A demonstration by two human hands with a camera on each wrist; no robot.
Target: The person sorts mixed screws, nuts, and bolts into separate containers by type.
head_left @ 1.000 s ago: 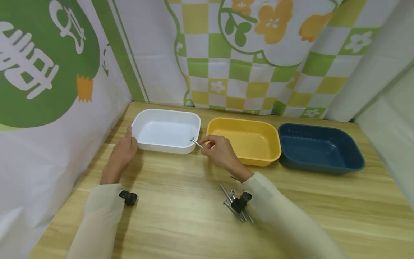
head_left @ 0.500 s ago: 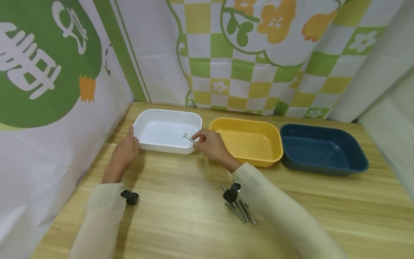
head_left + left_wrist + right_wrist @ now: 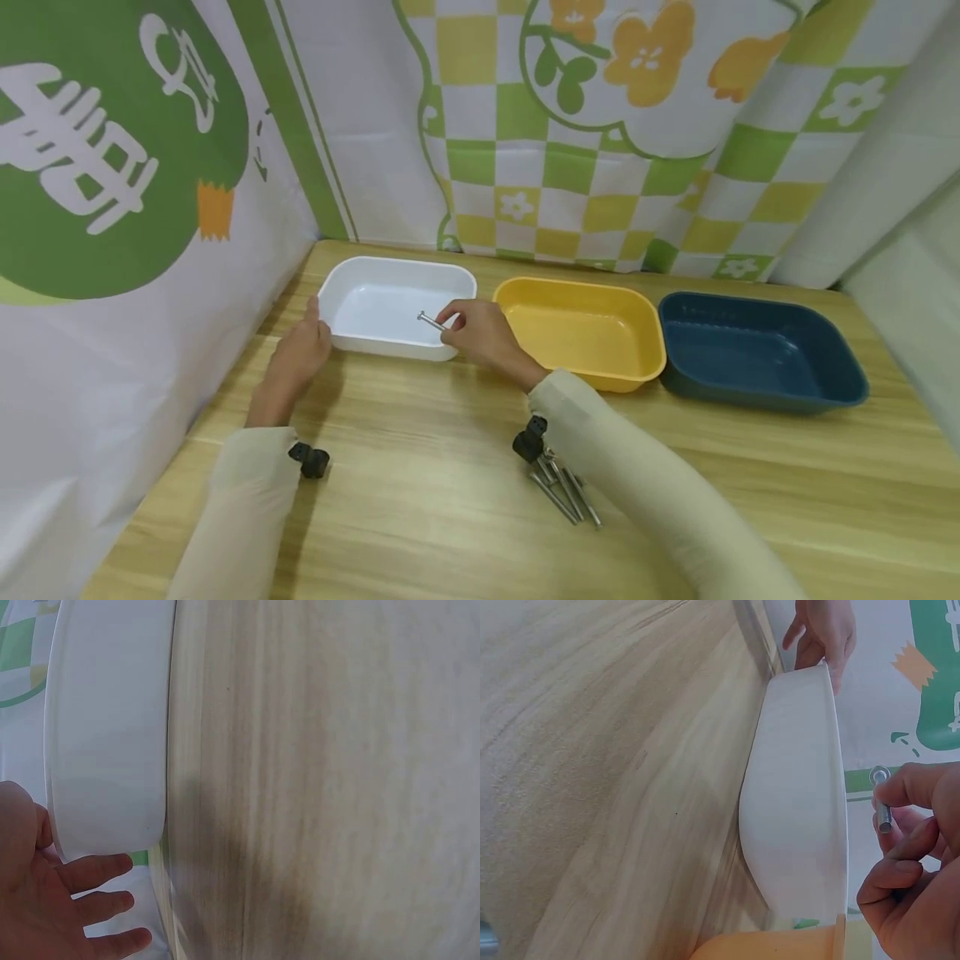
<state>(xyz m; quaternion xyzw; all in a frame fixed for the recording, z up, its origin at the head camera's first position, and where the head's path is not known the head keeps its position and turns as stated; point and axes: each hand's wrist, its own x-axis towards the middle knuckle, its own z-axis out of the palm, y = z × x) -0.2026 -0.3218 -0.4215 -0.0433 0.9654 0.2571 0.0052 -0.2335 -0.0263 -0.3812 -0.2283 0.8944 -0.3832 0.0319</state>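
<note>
My right hand [image 3: 480,333] pinches a silver bolt [image 3: 431,320] between thumb and fingertips, over the right part of the white tray [image 3: 390,348]. The bolt's head points left, toward the tray's middle. In the right wrist view, the bolt [image 3: 883,799] shows at the fingertips, beside the tray's rim. At the tray's left end, my left hand [image 3: 300,350] holds the rim. In the left wrist view, the left hand [image 3: 52,900] has its thumb side at the rim and the other fingers spread below the end wall.
A yellow tray [image 3: 592,382] and a dark blue tray [image 3: 765,400] stand in a row right of the white one. Several bolts [image 3: 555,497] lie on the wooden table [image 3: 405,500], partly behind the right wrist's black camera [image 3: 530,440]. A patterned cloth [image 3: 555,167] hangs behind.
My right hand has moved left with the bolt, from the white tray's right rim to over its inside. My left hand stays at the tray's left end. The view has shifted slightly.
</note>
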